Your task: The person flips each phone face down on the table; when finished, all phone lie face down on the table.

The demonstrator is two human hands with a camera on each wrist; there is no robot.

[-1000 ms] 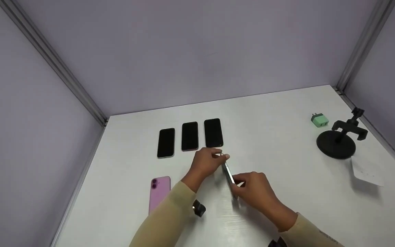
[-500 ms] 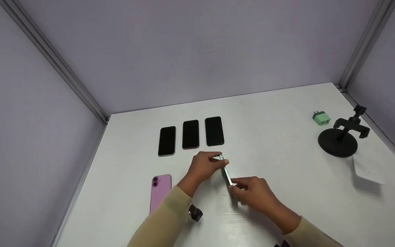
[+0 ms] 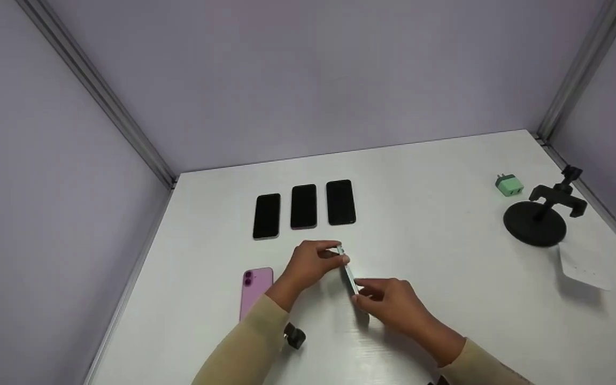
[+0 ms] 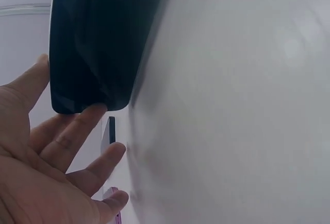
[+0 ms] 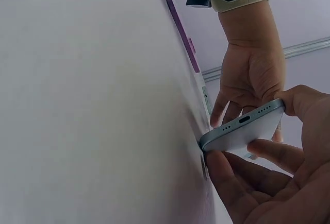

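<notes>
walls (image 3: 313, 75): pale lilac — metal corner rails (image 3: 99, 96) | table (image 3: 447, 299): white — evenly lit

Phones: five in all. Three black-screen phones (image 3: 303, 206) lie in a row on the desk (image 3: 436, 299), one pink phone (image 3: 255, 291) sits nearer than the row, and one light-blue phone (image 3: 347, 274) stands on edge right of the pink phone. One green charger (image 3: 509, 185), one black stand (image 3: 543, 214) beside the charger, one white card (image 3: 586, 266). Two hands: left hand (image 3: 308, 263), right hand (image 3: 393, 302).

White table (image 3: 420, 176), three black phones (image 3: 303, 206), pink phone (image 3: 255, 289), green charger (image 3: 508, 185), black stand (image 3: 538, 222)
</notes>
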